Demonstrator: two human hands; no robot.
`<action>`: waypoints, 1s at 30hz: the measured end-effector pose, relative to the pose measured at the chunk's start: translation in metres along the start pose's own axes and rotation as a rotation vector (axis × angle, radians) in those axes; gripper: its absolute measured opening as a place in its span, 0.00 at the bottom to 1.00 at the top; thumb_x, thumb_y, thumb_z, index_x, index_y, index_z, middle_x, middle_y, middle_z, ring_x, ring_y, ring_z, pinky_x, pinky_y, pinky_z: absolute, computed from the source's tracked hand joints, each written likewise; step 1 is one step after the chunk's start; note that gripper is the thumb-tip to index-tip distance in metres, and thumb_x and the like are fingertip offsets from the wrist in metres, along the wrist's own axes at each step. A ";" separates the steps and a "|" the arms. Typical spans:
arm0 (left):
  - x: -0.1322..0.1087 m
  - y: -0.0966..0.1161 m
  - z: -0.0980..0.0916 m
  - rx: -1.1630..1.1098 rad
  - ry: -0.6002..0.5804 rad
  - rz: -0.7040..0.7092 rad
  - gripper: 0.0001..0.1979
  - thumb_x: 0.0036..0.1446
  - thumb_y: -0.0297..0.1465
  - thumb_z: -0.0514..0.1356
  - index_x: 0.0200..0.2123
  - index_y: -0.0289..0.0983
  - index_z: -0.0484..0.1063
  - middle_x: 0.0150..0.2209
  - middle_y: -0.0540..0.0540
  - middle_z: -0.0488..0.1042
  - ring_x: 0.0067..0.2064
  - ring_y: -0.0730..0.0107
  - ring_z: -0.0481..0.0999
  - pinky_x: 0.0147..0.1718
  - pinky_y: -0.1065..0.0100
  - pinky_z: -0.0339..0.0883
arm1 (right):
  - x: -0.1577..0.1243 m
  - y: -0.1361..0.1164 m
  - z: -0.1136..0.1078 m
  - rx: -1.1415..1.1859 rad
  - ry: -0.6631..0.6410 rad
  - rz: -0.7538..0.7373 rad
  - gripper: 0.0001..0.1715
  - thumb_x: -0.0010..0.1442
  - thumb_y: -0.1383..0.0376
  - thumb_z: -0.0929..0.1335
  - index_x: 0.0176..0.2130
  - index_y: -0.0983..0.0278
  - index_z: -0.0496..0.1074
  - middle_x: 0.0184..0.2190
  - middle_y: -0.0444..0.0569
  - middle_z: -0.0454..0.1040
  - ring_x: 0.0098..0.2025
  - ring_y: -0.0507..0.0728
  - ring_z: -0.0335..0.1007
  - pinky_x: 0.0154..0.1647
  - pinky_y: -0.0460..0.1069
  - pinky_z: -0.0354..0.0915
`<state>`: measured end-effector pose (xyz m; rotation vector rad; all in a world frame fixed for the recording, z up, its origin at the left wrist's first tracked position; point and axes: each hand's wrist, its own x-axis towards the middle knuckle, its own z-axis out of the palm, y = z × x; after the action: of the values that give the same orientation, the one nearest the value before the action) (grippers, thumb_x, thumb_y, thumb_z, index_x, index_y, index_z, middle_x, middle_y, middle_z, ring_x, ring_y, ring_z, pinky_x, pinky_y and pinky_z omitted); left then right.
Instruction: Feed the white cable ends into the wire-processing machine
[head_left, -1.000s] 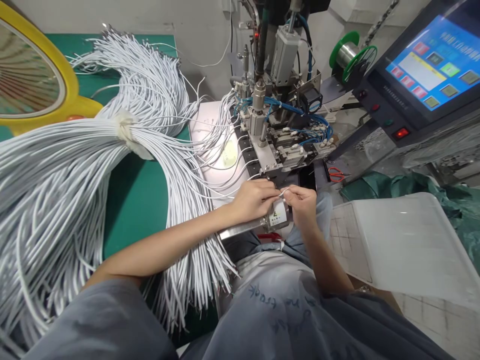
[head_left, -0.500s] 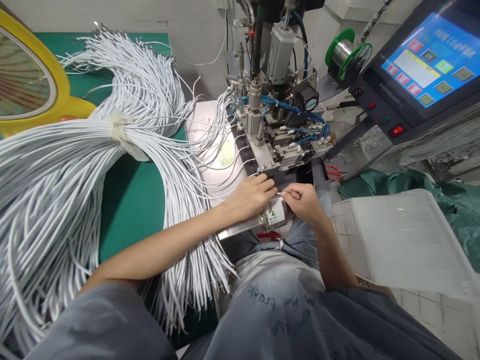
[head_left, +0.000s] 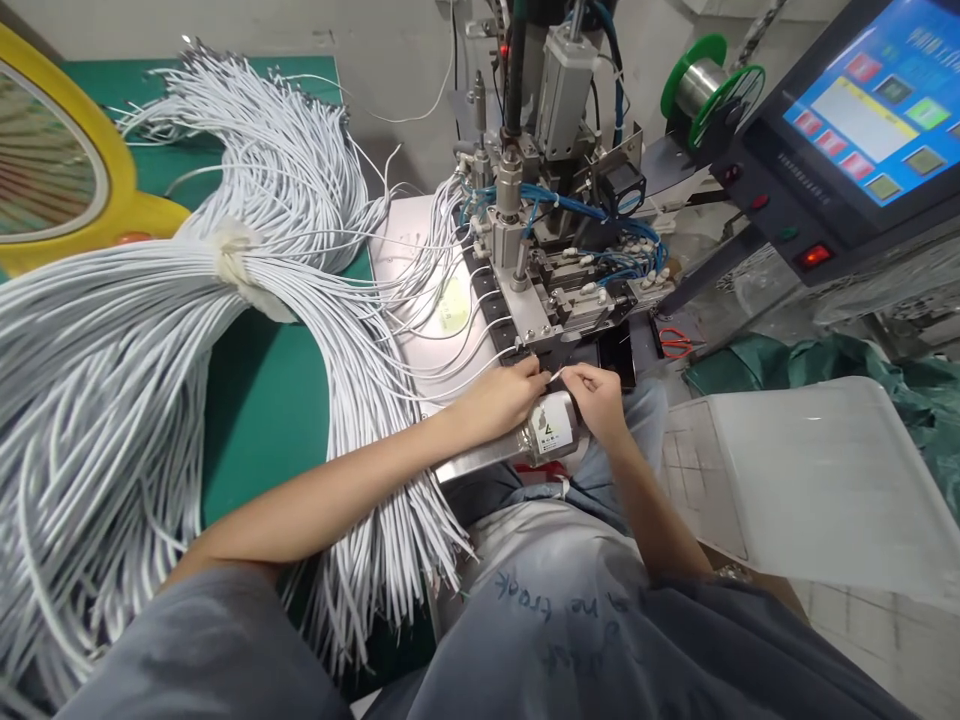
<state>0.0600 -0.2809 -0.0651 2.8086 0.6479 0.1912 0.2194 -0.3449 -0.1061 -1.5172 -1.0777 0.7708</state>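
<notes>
My left hand [head_left: 504, 402] is closed round a thin white cable [head_left: 555, 376], whose short end sticks out between my two hands. The fingertips of my right hand [head_left: 598, 400] pinch that end from the other side. Both hands are just in front of a metal machine [head_left: 517, 290] with air cylinders and blue tubes. Several white cables run into the black block [head_left: 480, 275] on its left side. Directly below my hands lies a clear jar [head_left: 553, 428] with a white label.
A tied bundle of white cables [head_left: 262, 270] spreads over the green table [head_left: 262, 420] at left, beside a yellow fan [head_left: 120, 170]. To the right are a screen [head_left: 870, 110], a wire spool [head_left: 701, 88], red-handled scissors [head_left: 675, 343] and a translucent plastic bin [head_left: 825, 470].
My right hand has shifted slightly left, its fingers still pinched. The cable end between my hands is now more tilted. The view has turned slightly.
</notes>
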 end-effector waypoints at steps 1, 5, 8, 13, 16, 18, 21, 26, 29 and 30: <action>0.001 -0.001 0.000 0.050 -0.029 -0.035 0.13 0.62 0.25 0.49 0.44 0.32 0.71 0.35 0.43 0.70 0.25 0.73 0.70 0.24 0.71 0.58 | 0.004 0.005 -0.001 0.018 -0.024 0.033 0.10 0.49 0.61 0.66 0.24 0.65 0.72 0.21 0.45 0.69 0.26 0.52 0.63 0.28 0.48 0.60; 0.003 -0.006 0.003 0.119 -0.118 -0.088 0.15 0.60 0.22 0.48 0.47 0.32 0.69 0.36 0.42 0.69 0.27 0.71 0.72 0.26 0.70 0.63 | 0.014 0.018 -0.002 0.095 -0.092 0.164 0.11 0.47 0.60 0.66 0.27 0.65 0.72 0.20 0.44 0.69 0.23 0.51 0.62 0.25 0.47 0.59; 0.004 -0.008 0.004 0.111 -0.129 -0.079 0.15 0.61 0.22 0.47 0.46 0.31 0.69 0.35 0.42 0.69 0.27 0.70 0.73 0.27 0.69 0.64 | 0.017 0.020 0.002 0.143 -0.104 0.199 0.11 0.47 0.59 0.68 0.27 0.65 0.71 0.21 0.43 0.69 0.22 0.49 0.61 0.24 0.46 0.59; 0.004 -0.010 0.003 0.120 -0.095 -0.025 0.18 0.58 0.21 0.49 0.49 0.34 0.69 0.35 0.43 0.69 0.27 0.71 0.73 0.25 0.70 0.64 | 0.019 0.021 0.005 0.157 -0.115 0.197 0.10 0.46 0.59 0.69 0.24 0.64 0.69 0.19 0.42 0.68 0.21 0.49 0.61 0.24 0.46 0.61; 0.003 -0.010 0.002 0.155 -0.111 -0.013 0.21 0.55 0.20 0.51 0.51 0.35 0.68 0.36 0.43 0.69 0.26 0.71 0.72 0.24 0.70 0.63 | 0.019 0.021 0.004 0.148 -0.140 0.194 0.09 0.46 0.60 0.69 0.24 0.64 0.69 0.19 0.42 0.68 0.22 0.49 0.62 0.24 0.46 0.61; 0.003 -0.009 0.000 0.177 -0.116 -0.014 0.20 0.55 0.21 0.51 0.51 0.35 0.68 0.37 0.43 0.69 0.26 0.70 0.72 0.24 0.69 0.63 | 0.019 0.021 0.003 0.142 -0.157 0.202 0.09 0.47 0.60 0.68 0.24 0.64 0.69 0.19 0.42 0.68 0.22 0.49 0.62 0.24 0.46 0.61; 0.004 -0.009 -0.001 0.203 -0.126 -0.013 0.20 0.56 0.21 0.50 0.52 0.34 0.67 0.37 0.42 0.68 0.26 0.70 0.72 0.24 0.69 0.64 | 0.021 0.020 0.003 0.131 -0.177 0.220 0.09 0.47 0.60 0.68 0.24 0.64 0.69 0.19 0.41 0.67 0.21 0.49 0.61 0.24 0.46 0.60; 0.006 -0.008 -0.006 0.239 -0.185 0.023 0.20 0.57 0.21 0.49 0.53 0.31 0.66 0.38 0.41 0.68 0.28 0.69 0.73 0.24 0.69 0.65 | 0.023 0.020 0.004 0.127 -0.216 0.249 0.10 0.48 0.60 0.67 0.23 0.64 0.67 0.15 0.39 0.61 0.18 0.48 0.56 0.20 0.45 0.53; 0.007 -0.007 -0.007 0.249 -0.210 0.023 0.20 0.58 0.20 0.49 0.54 0.30 0.65 0.39 0.40 0.68 0.31 0.68 0.74 0.25 0.70 0.65 | 0.022 0.018 0.005 0.143 -0.207 0.273 0.10 0.48 0.60 0.67 0.23 0.64 0.66 0.14 0.37 0.59 0.17 0.47 0.53 0.19 0.45 0.52; 0.007 -0.007 -0.008 0.251 -0.218 0.023 0.20 0.58 0.20 0.48 0.54 0.30 0.64 0.39 0.40 0.68 0.32 0.68 0.74 0.26 0.70 0.65 | 0.022 0.018 0.005 0.151 -0.195 0.279 0.10 0.47 0.60 0.67 0.23 0.64 0.67 0.15 0.38 0.61 0.18 0.47 0.54 0.19 0.45 0.52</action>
<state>0.0624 -0.2701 -0.0590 3.0158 0.6258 -0.2044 0.2271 -0.3227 -0.1229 -1.5028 -0.9337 1.1876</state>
